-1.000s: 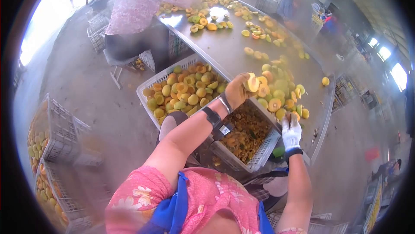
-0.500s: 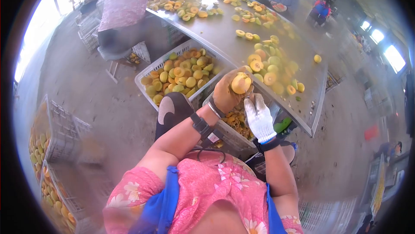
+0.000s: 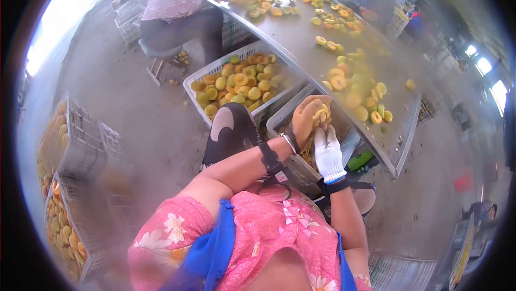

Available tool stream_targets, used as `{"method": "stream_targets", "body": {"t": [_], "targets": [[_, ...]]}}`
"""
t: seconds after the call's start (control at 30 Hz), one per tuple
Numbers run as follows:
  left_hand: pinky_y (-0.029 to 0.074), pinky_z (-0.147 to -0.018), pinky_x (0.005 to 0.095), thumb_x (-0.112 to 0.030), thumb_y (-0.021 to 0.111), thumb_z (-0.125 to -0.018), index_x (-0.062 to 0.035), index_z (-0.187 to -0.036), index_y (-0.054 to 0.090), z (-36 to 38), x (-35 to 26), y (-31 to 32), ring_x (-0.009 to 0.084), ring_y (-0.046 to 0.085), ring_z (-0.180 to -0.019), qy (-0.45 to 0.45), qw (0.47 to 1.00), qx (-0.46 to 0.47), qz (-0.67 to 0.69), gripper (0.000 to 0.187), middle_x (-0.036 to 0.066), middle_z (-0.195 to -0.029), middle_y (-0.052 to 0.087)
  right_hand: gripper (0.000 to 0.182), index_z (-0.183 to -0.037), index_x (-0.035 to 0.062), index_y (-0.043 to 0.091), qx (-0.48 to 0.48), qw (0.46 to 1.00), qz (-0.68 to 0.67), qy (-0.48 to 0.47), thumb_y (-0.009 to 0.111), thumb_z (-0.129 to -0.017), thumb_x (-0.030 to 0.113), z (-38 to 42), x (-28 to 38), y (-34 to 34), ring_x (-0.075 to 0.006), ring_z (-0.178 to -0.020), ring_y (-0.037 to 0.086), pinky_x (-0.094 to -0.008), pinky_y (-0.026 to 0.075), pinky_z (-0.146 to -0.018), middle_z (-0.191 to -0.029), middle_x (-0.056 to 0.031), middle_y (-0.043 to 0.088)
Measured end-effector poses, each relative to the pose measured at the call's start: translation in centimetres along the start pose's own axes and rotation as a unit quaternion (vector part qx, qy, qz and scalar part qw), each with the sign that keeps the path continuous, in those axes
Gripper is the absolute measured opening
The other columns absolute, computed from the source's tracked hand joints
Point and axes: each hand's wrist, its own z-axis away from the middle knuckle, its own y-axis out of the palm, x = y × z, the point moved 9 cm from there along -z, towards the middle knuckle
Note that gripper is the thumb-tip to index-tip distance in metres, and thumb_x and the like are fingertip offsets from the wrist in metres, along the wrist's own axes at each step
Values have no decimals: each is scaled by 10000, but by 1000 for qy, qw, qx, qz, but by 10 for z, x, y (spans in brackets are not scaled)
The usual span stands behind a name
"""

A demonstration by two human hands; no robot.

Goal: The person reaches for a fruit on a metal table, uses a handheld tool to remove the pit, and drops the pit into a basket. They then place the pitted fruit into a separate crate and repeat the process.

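Note:
My left hand (image 3: 306, 120) is bare and holds a yellow-orange peach (image 3: 321, 113) over a grey crate (image 3: 279, 120) of pits and scraps. My right hand (image 3: 328, 154), in a white glove, is pressed against the same peach from below; whether it holds a tool is hidden. A black band and a bracelet sit on my left wrist. A white crate (image 3: 200, 78) of whole peaches stands to the left of my knee. Halved peaches (image 3: 355, 94) lie on the metal table (image 3: 301, 38) just beyond my hands.
Another person (image 3: 177, 6) in a pink top sits at the table's far left side, and others work at the far end. Stacked crates of peaches (image 3: 64, 183) stand on the floor at my left. Bare concrete floor lies between them and my knee.
My hands have stayed together on the peach and shifted slightly right and down in view. A second ago the right hand was apart, low at the table edge.

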Motion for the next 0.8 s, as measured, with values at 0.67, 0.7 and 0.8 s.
{"method": "stream_targets", "body": {"t": [0.67,0.7,0.8], "targets": [[519,-497,244,-447,408,-1079,13,-1030,682,9,-19,3,164,663,-684,-145,989,-42,13,538,107,-849,693,206,-1102,94,574,61,957,-246,142,533,-1052,290,18,9,36,-61,-548,458,-240,356,-489,-686,44,502],[534,-536,259,-444,405,-1081,15,-1034,680,7,-26,-1,167,665,-692,-98,994,-37,-44,537,111,-858,695,211,-1104,92,574,58,959,-243,134,532,-1052,293,17,13,35,-61,-551,460,-240,358,-489,-691,40,511],[568,-667,307,-430,394,-1089,20,-1038,679,7,-32,-9,169,666,-699,30,982,-61,-176,535,124,-883,703,236,-1115,87,575,44,959,-248,132,525,-1055,309,13,8,37,-61,-563,473,-239,364,-489,-716,34,543]]}}
